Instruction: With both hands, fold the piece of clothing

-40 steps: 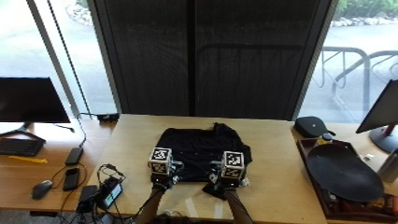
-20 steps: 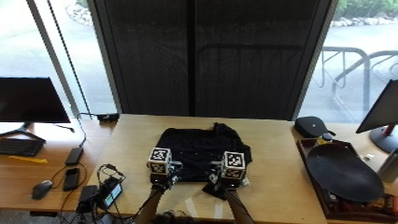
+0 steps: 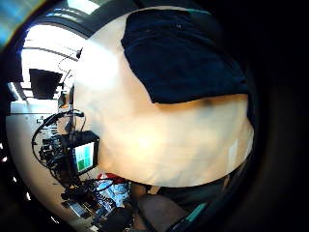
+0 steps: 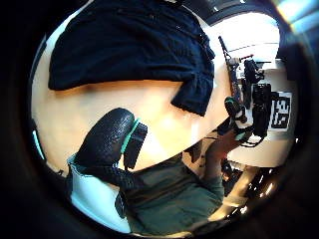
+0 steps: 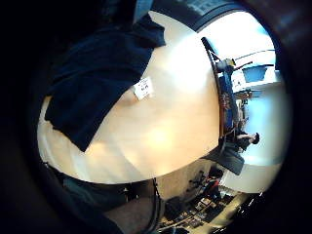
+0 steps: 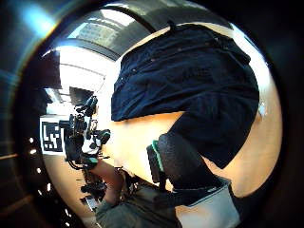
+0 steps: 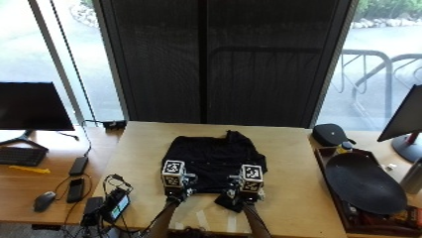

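A dark navy garment (image 7: 214,156) lies spread flat in the middle of the light wooden table (image 7: 296,188), with a small flap (image 7: 231,201) sticking out at its near right corner. My left hand (image 7: 175,191) hovers over the near left edge of the cloth and holds nothing. Its thumb (image 4: 104,139) shows over bare wood, just short of the garment (image 4: 129,45). My right hand (image 7: 242,196) hangs above the flap. Its thumb (image 6: 178,159) stands in front of the garment's near corner (image 6: 223,128), and no cloth shows pinched.
Left of the table, a side desk carries a monitor (image 7: 33,106), a mouse (image 7: 43,201), a phone (image 7: 76,187) and a small green-screened device (image 7: 115,206). A black oval tray (image 7: 362,183) and a black case (image 7: 333,134) stand at the right. A white label (image 5: 143,87) lies beside the garment.
Both hands have stayed almost in place at the garment's near edge. The cloth has not moved.
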